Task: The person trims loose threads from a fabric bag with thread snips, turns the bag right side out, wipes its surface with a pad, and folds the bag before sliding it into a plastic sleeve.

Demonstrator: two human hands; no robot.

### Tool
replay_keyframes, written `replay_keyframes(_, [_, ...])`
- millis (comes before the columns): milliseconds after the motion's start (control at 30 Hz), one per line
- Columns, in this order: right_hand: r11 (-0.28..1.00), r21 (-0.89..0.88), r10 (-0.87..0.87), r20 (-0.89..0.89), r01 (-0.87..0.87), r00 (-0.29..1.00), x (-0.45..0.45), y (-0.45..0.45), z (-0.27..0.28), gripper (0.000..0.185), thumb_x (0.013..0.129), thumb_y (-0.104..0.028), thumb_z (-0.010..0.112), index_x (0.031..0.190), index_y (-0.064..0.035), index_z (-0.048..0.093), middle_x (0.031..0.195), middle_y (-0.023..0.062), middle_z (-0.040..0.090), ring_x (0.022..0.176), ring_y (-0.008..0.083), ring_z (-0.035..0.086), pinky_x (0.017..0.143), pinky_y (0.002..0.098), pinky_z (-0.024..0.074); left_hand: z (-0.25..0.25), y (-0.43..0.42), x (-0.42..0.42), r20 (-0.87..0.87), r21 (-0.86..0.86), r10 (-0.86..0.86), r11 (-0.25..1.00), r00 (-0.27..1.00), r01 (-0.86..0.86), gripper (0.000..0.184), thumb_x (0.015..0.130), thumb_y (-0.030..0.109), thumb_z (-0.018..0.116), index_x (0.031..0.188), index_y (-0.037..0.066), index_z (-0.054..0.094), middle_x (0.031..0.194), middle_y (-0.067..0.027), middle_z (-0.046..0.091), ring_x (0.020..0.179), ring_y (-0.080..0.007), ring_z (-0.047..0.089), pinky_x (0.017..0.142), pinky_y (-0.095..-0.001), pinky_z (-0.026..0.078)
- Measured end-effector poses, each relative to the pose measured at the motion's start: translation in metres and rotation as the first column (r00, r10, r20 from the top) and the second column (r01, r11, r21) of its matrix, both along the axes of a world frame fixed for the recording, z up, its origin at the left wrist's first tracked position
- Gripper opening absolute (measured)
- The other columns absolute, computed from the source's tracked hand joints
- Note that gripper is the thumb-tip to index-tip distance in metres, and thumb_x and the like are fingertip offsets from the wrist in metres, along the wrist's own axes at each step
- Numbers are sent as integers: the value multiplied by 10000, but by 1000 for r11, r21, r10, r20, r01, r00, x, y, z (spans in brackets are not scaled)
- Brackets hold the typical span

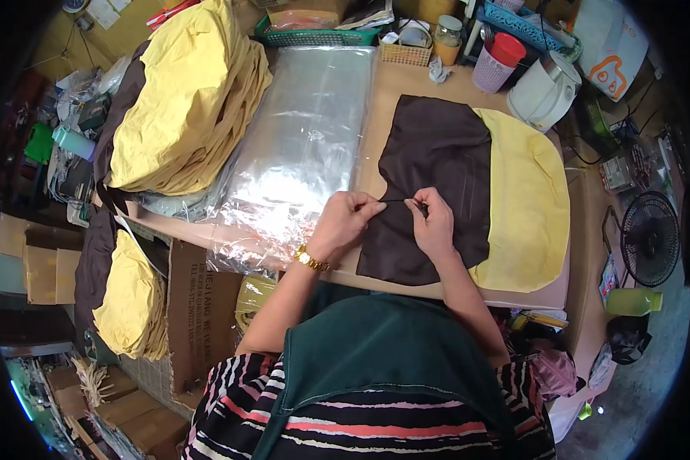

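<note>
A flat fabric piece, dark brown (437, 153) on the left and yellow (529, 203) on the right, lies on the table before me. My left hand (346, 221), with a gold watch at the wrist, pinches one end of a thin dark cord (395, 201) at the brown part's left edge. Over the brown cloth, my right hand (432, 224) is closed on the cord's other end, and the short stretch between the hands looks taut. Whether the cord is sewn to the cloth cannot be made out.
Clear plastic sheets (299, 130) lie left of the cloth, beside a tall pile of yellow fabric pieces (180, 100). Along the back stand a white electric kettle (543, 92), cups (506, 50), a jar (446, 42) and baskets. A black fan (650, 238) stands at right.
</note>
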State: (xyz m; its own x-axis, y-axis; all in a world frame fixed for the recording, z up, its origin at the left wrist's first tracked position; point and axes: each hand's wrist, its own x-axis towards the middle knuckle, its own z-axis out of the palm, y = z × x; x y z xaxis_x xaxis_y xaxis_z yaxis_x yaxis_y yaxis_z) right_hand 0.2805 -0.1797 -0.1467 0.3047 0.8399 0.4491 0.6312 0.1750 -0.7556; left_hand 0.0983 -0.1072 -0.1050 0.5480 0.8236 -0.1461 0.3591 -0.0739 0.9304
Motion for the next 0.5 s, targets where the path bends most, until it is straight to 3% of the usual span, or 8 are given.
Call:
replay_keyframes(100, [1000,-20,-13,-66,12,998,-1,0,2,180,823,-52,703,846,-22,527,725,115,574,615,262,570,587,339,452,-4,1,-11,127,-198,75,979,989,-49,182,923,168,643,893,0,704,648,24,609,527,-19,496,478,-195,391])
replay_keyframes(233, [1000,-12,11,-123,-12,992,-1,1,-1,192,820,-62,717,832,-19,530,710,101,568,596,225,541,573,316,437,-17,2,-18,281,-328,173,942,944,-75,158,936,155,623,895,16,686,674,24,601,549,-15,490,466,-178,371])
replay_keyframes(300, [1000,-6,21,-153,-22,988,1,1,-4,195,814,-58,723,831,-18,533,707,90,565,586,204,521,568,304,429,-16,1,-19,450,-418,317,901,835,-117,127,951,149,600,904,39,643,704,29,573,569,-10,462,453,-151,352])
replay_keyframes(333, [1000,-5,20,-153,-21,988,2,1,-4,195,814,-58,723,831,-18,533,707,90,565,586,204,521,568,304,429,-15,3,-20,450,-417,317,901,835,-117,127,951,149,600,904,39,643,704,29,573,569,-10,462,453,-151,352])
replay_keyframes(400, [1000,-25,5,-179,-9,984,1,1,-3,192,818,-60,722,831,-19,535,703,84,560,583,190,514,565,298,423,-12,10,-29,585,-686,615,723,529,-82,129,965,147,574,879,53,592,686,54,522,527,3,402,444,-129,337])
replay_keyframes(433, [1000,-25,2,-178,-7,984,1,1,-2,192,818,-60,722,831,-19,535,703,84,560,583,190,514,565,298,423,-12,14,-35,642,-764,709,622,291,171,137,975,133,550,854,70,547,666,62,470,510,-4,363,424,-115,309])
replay_keyframes(467, [1000,-16,3,-178,-6,984,1,1,-1,191,820,-61,721,830,-19,534,703,84,561,583,191,516,566,299,424,-15,20,-42,765,-625,627,670,144,401,198,983,146,536,799,72,526,669,54,458,518,-13,354,412,-131,288])
replay_keyframes(500, [1000,-7,6,-179,-7,984,1,1,-1,190,822,-61,719,830,-20,534,703,85,561,584,191,518,567,300,425,-17,22,-43,832,-549,531,743,161,383,233,987,172,533,773,81,513,670,49,456,519,-15,351,415,-142,286])
